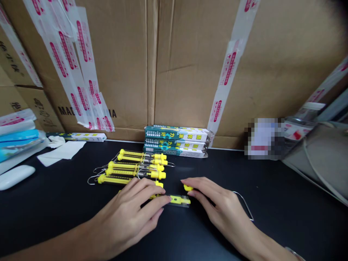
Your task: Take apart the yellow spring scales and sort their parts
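My left hand (133, 212) lies over a clear yellow-ended spring scale (178, 200) on the black table (272, 203), fingers curled on top of it and pressing it down. My right hand (214, 203) rests beside the scale's right end, its fingertips touching a small yellow cap (187, 187). A thin wire hook (244, 204) lies under and behind my right hand. Several more yellow spring scales (136, 167) lie in a row just beyond my left hand.
Stacked printed boxes (176, 141) stand against the taped cardboard cartons (174, 61) at the back. Another box (81, 136), white tissues (61, 151), a white oval object (15, 176) and blue packs (16, 139) lie left. A grey bag (320, 159) sits right.
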The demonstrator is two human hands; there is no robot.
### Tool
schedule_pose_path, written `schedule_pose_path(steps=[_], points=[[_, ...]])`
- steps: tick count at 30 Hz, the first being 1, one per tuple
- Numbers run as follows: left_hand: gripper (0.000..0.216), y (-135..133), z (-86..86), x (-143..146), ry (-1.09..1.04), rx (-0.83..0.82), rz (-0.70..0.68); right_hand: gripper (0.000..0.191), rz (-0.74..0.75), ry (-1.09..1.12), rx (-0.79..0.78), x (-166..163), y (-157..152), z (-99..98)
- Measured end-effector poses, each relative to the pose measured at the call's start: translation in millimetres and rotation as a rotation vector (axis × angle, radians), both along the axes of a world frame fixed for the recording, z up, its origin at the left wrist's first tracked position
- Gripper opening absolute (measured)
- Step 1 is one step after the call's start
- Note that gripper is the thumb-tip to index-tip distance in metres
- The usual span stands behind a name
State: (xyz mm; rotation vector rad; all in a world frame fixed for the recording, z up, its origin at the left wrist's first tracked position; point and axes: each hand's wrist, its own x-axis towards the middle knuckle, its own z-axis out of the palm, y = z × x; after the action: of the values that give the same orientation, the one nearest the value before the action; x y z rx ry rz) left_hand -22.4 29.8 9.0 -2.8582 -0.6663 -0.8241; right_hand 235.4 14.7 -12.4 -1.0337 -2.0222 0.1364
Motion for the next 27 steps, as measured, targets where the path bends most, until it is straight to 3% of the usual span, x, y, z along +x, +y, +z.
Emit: schedule_pose_path(steps=[5,8,14,18,22,27], points=[[0.025,-1.2,2.2,2.3,-0.035,0.053,0.011,0.025,-0.096,0.216,-0.134,-1.2,-4.1,-0.8],[0.027,-1.8,1.1,2.6,-0.089,0.078,0.035,0.032,-0.059,0.351,-0.189,-6.7,-9.9,-0.7],[0.032,0.4,1.9,10.9,-0.127,0.054,0.023,0.036,0.018,0.14,-0.084,-19.5,-19.9,4.0],[0.034,2.3,1.2,21.1,-0.175,0.01,-0.014,0.035,0.089,0.109,-0.036,-22.8,-23.1,4.2],[0.014,3.0,-3.0,23.1,-0.273,-0.106,-0.042,0.035,0.124,0.198,-0.015,-23.7,-24.1,3.2],[0.016,3.4,-7.3,18.7,-0.358,-0.32,0.066,0.03,0.086,0.182,0.018,-21.0,-22.2,10.0]])
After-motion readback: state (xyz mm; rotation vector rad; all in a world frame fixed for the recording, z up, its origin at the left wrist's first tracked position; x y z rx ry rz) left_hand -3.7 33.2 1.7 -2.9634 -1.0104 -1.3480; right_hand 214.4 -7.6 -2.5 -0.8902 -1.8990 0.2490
